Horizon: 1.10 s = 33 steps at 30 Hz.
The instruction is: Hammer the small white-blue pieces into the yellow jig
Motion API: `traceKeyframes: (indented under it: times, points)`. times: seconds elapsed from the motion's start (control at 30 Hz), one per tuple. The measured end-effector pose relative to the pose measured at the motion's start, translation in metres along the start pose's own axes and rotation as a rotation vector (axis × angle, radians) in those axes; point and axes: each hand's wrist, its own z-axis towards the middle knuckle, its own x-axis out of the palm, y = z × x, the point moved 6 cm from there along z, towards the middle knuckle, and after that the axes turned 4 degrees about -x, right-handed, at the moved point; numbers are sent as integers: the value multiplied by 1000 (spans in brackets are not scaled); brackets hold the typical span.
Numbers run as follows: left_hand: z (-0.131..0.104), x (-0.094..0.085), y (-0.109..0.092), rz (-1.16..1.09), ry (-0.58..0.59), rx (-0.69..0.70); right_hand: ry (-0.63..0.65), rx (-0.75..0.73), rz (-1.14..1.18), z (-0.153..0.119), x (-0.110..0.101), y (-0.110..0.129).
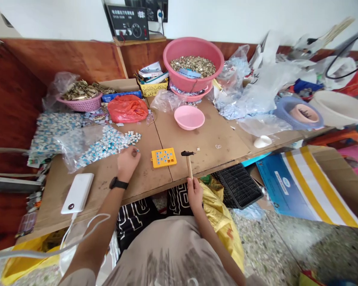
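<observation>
My right hand (pixel 195 192) is wrapped round the wooden handle of a small hammer (pixel 189 163), whose black head rests over the cardboard-covered table near its front edge. My left hand (pixel 128 162) is curled closed at the right end of a heap of small white-and-blue tiles (pixel 107 143). What its fingers hold, if anything, I cannot make out. Between the hands lies a yellow sliding puzzle frame (pixel 164 157) with several blue-and-white tiles set in it; gaps show at its lower right. A tiny light piece (pixel 198 149) lies just right of the hammer head.
A pink bowl (pixel 189 118) stands beyond the puzzle frame. Behind it, a large pink basin (pixel 193 81) holds metal pieces. A red plastic bag (pixel 127 109) and a purple basket (pixel 80 104) sit at back left. A white power bank (pixel 77 193) with a cable lies left.
</observation>
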Motion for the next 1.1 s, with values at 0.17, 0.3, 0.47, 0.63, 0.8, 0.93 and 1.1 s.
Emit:
traceKeyframes:
  times: [0.17,0.3,0.47,0.63,0.8,0.93,1.1]
  points:
    - [-50,36,-90,-281,46,298,34,7,27,-1,-2,2]
    - [-70,58,-123,-186,85,362,54,-5,44,-2,-4,1]
    - [-62,61,-123,-118,117,336,88,8,69,-4,-8,-2]
    - [-51,55,-131,1,169,440,78,-4,53,-7,-18,1]
    - [-43,56,-129,-14,226,439,148,-74,-61,2,-31,12]
    - [-45,44,-114,-75,138,368,245,-143,-149,11,-35,30]
    - [-69,26,-76,-197,-13,257,238,-226,-196,8,-22,47]
